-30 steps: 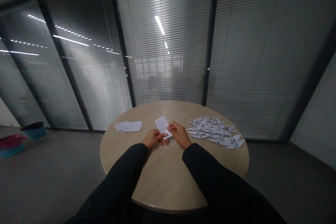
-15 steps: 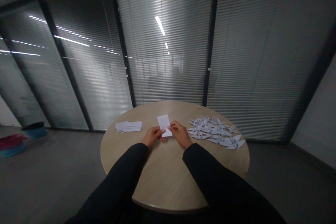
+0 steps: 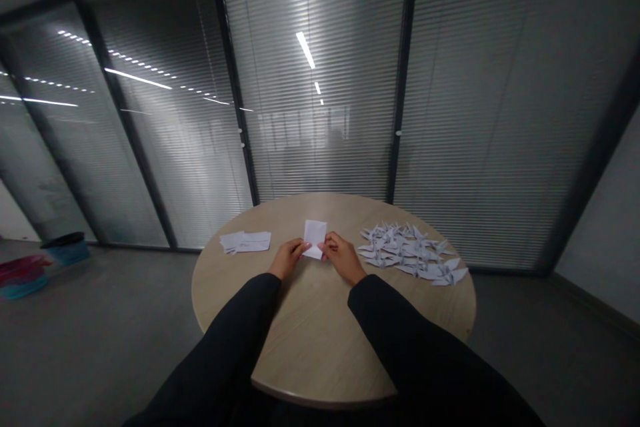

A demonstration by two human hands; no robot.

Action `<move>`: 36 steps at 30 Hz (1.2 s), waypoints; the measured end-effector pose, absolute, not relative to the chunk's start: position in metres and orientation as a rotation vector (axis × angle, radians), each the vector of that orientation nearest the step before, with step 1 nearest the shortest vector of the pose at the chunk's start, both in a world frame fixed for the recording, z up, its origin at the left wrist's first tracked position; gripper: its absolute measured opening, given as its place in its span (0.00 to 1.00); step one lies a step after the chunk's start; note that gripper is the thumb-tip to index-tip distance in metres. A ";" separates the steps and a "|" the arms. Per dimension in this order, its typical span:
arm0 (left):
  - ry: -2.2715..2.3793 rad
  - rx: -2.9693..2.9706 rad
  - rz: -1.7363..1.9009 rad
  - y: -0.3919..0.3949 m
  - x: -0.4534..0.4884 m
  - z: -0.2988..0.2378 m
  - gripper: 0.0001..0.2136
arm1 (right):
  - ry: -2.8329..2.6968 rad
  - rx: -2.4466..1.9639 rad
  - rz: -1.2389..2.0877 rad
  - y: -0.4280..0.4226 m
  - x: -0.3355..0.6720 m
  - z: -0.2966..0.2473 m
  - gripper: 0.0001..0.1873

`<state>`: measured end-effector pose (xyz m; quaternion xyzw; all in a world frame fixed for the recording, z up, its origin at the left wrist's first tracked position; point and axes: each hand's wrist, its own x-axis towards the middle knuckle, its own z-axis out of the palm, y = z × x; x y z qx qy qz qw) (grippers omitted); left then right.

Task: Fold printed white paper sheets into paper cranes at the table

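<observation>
A small white sheet of paper (image 3: 315, 235) is held between my two hands over the middle of the round table. My left hand (image 3: 289, 257) pinches its lower left edge, thumb on top. On the opposite edge, my right hand (image 3: 342, 255) grips it between thumb and fingers. To the right lie many folded white paper cranes (image 3: 400, 250), crowded together in rows. A small stack of white paper slips (image 3: 253, 241) rests left of my left hand, some with faint printed lines.
The wooden table (image 3: 320, 320) has a rounded edge. Glass partitions with blinds (image 3: 320, 160) stand right behind it. On the floor at far left are a dark-rimmed blue basin (image 3: 67, 250) and a red and blue basin (image 3: 23, 277).
The paper has turned a little, from tilted to nearly straight, and shifted slightly right. My left fingers have drawn in closer on its edge.
</observation>
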<state>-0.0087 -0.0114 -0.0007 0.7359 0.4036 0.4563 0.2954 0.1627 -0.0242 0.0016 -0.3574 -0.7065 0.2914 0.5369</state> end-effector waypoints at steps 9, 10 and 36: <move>1.103 1.952 1.275 -0.012 -0.008 0.000 0.19 | -1.691 -0.869 0.680 -0.025 0.164 0.002 0.08; 1.100 1.955 1.288 -0.012 -0.008 0.000 0.19 | -1.690 -0.871 0.678 -0.025 0.164 0.001 0.08; 1.122 2.035 1.361 -0.018 -0.008 0.004 0.17 | -1.715 -0.898 0.701 -0.026 0.162 0.001 0.07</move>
